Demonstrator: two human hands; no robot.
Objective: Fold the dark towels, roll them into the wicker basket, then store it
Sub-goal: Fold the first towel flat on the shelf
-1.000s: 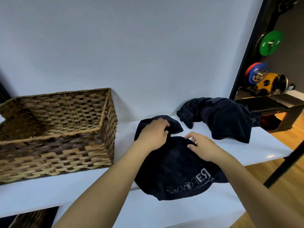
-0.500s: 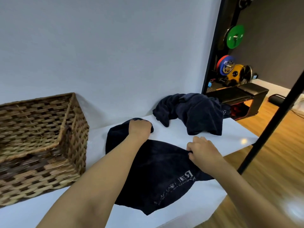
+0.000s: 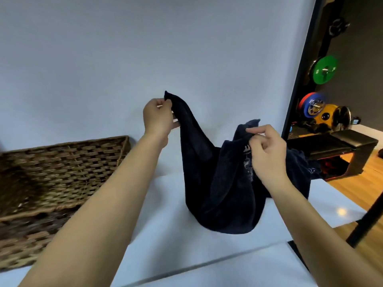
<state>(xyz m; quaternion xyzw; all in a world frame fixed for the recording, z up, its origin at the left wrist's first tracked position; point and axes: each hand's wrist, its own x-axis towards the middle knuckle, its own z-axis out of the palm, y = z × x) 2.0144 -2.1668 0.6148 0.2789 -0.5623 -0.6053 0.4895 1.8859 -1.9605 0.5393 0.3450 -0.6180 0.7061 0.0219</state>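
A white table fills the lower part of the view, set against a pale wall. On its left end sits a wicker basket, wide, shallow and open-topped; nothing can be made out inside it. Right of centre a dark towel hangs above the table, lifted by two corners, its sagging middle touching the tabletop. Pale lettering shows on the fold near the right hand. Behind that forearm a second heap of dark cloth lies at the table's far right end, mostly hidden.

The left hand is raised higher, pinching one towel corner between thumb and fingers. The right hand is lower, its thumb and forefinger pinching the other corner while the remaining fingers curl in.

Beyond the table's right edge stand a dark bench and coloured weight plates.
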